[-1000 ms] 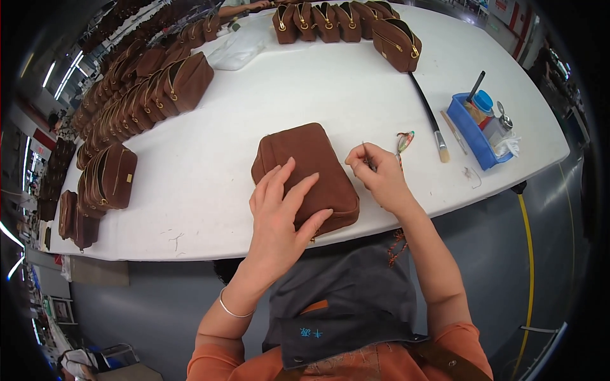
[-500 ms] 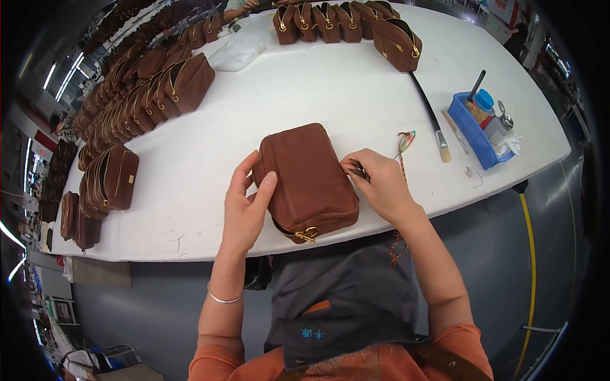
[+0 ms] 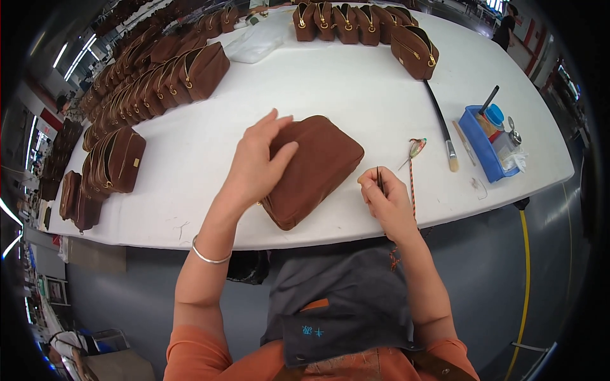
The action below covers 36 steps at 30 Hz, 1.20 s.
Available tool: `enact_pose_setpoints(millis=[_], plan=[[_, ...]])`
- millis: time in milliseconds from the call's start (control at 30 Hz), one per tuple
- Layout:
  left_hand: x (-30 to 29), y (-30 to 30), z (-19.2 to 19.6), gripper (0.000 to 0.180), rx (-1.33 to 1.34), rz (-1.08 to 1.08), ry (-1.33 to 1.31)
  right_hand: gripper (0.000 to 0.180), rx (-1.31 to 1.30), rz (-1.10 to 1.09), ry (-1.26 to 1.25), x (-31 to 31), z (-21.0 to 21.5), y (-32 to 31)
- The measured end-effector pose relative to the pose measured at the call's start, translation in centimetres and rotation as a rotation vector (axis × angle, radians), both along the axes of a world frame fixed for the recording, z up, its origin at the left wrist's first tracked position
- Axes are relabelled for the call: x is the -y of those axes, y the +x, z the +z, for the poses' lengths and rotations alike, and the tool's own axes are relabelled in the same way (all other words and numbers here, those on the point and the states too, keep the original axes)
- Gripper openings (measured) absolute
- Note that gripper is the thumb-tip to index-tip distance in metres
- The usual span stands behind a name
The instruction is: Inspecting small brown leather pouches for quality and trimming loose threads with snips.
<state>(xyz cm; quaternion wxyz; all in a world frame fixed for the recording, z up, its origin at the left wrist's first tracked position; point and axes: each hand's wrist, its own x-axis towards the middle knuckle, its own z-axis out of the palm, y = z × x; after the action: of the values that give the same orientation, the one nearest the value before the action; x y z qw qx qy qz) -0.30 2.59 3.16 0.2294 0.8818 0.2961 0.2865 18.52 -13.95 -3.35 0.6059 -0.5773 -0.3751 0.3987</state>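
A brown zip bag point(image 3: 318, 168) lies turned at an angle on the white table in front of me. My left hand point(image 3: 257, 159) is over its left side, thumb across the upper face and fingers stretched out and apart. Whether the palm presses on the bag cannot be made out. To the right of the bag, apart from it, my right hand point(image 3: 386, 198) is closed around a small dark tweezers-like tool point(image 3: 379, 178), whose thin prongs point up. Beyond that hand lies a small pointed tool point(image 3: 416, 149) tied to a red patterned cord point(image 3: 412, 184).
Rows of similar brown bags stand at the left point(image 3: 206, 70) and far side point(image 3: 346, 25); one bag point(image 3: 413, 54) sits apart. On the right are a long brush point(image 3: 443, 120) and a blue tray point(image 3: 484, 149) with bottles. Clear plastic point(image 3: 254, 43) lies at the back.
The bag has turned clockwise, its gold clasp no longer in sight. My left hand has moved up over it with fingers spread. My right hand has drawn away from the bag's right edge, tool still held.
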Motion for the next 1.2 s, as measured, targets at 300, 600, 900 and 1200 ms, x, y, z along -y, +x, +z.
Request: enact_pose_setpoints(millis=[300, 600, 900, 1200], plan=[[7.5, -2.6, -3.0, 0.052, -0.108, 0.051, 0.288, 0.026, 0.246, 0.057, 0.022, 2.0, 0.5, -3.0], [7.3, -1.9, -5.5, 0.029, 0.082, 0.068, 0.346, 0.038, 0.411, -0.149, 0.185, 0.7, -2.1, -6.4], [6.7, -1.7, -6.1, 0.024, 0.153, 0.047, 0.357, 0.038, 0.568, -0.207, 0.321, -0.6, -2.5, -7.3], [6.4, -1.7, -5.6, 0.021, 0.164, 0.058, 0.320, 0.037, 0.606, -0.251, 0.353, -1.1, -2.5, -7.5]])
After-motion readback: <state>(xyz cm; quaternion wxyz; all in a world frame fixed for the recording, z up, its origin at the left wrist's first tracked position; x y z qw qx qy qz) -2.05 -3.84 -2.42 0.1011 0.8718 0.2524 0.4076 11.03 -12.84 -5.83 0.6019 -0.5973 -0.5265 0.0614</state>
